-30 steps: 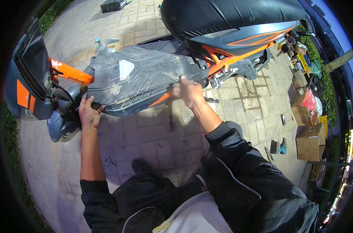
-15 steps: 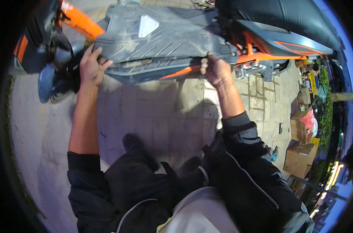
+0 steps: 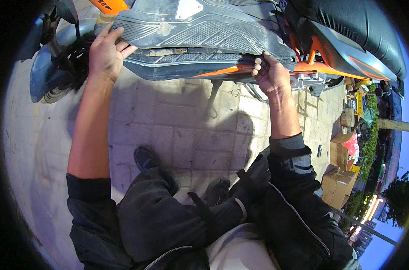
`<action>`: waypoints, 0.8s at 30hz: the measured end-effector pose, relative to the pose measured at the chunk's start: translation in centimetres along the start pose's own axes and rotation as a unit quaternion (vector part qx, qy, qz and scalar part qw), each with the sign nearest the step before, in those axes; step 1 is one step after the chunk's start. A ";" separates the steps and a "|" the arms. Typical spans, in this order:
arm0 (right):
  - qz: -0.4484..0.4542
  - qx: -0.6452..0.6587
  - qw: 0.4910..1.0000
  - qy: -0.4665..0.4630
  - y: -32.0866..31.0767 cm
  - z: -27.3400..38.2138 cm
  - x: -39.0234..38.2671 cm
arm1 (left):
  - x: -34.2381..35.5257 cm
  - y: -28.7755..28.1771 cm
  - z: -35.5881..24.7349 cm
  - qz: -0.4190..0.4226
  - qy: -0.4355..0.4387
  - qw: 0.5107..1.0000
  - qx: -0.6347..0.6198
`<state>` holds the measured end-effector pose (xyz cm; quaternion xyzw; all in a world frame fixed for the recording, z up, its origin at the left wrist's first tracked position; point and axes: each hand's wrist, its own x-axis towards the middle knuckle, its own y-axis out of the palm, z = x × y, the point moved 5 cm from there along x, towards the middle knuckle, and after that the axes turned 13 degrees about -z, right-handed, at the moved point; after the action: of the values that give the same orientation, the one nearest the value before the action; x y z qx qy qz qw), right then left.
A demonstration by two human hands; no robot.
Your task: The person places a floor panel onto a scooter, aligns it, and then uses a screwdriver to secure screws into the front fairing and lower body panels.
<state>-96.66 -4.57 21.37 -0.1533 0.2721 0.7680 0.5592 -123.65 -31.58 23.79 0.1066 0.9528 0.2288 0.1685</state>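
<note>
A black rubber floor mat (image 3: 200, 33) with a ribbed pattern and a pale plate on it lies over the footboard of an orange and dark grey scooter (image 3: 348, 63). My left hand (image 3: 106, 55) is closed on the mat's near left corner, thumb on top. At the near right corner, my right hand (image 3: 272, 74) pinches the edge, its fingers curled. Between my hands the mat's near edge stands a little above the footboard (image 3: 177, 71), and a gap shows there. The mat's far edge is cut off by the picture's top.
The front wheel (image 3: 56, 92) and fender are at the left, the black seat (image 3: 353, 31) at the upper right. A side stand (image 3: 215, 96) reaches down below the footboard. Cardboard boxes (image 3: 337, 186) stand on the paving at the right, near a small dark object (image 3: 319, 150).
The scooter and mat sit higher in the picture as my view has shifted. My hands keep their hold on the mat's corners and look slightly farther apart.
</note>
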 end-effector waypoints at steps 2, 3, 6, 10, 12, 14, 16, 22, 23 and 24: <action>-0.004 0.000 1.000 -0.001 0.1 0.2 0.1 | -0.1 0.1 0.0 -0.005 0.001 1.000 0.002; -0.008 -0.001 1.000 -0.003 -0.1 0.3 0.2 | -0.4 0.6 0.1 -0.012 0.004 1.000 0.003; -0.002 0.000 1.000 -0.013 0.1 0.4 0.1 | 0.2 0.6 0.1 0.001 0.014 1.000 0.002; -0.013 -0.002 1.000 -0.007 0.6 0.6 0.2 | 0.8 0.3 0.4 0.001 0.000 1.000 0.007; -0.017 -0.005 1.000 -0.001 0.5 0.7 0.5 | 0.7 0.4 0.6 -0.013 -0.008 1.000 0.013; -0.008 -0.016 1.000 0.005 0.3 0.8 0.6 | 0.5 0.6 0.4 -0.026 -0.003 0.999 0.023; -0.004 -0.020 1.000 0.009 0.0 0.9 0.8 | 0.2 0.9 0.4 -0.026 0.005 0.999 0.031; -0.002 -0.020 1.000 0.015 -0.2 0.6 0.6 | 0.4 0.1 0.9 -0.020 -0.011 1.000 0.021; -0.006 -0.025 1.000 0.008 -0.2 0.7 0.6 | 0.3 0.1 1.0 -0.012 -0.010 1.000 0.014; -0.009 -0.030 1.000 0.002 -0.3 0.8 0.6 | 0.4 0.2 1.0 -0.004 -0.010 1.000 0.007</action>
<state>-96.57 -3.55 21.59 -0.1739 0.2484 0.7704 0.5609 -123.59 -30.92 22.90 0.1058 0.9531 0.2208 0.1779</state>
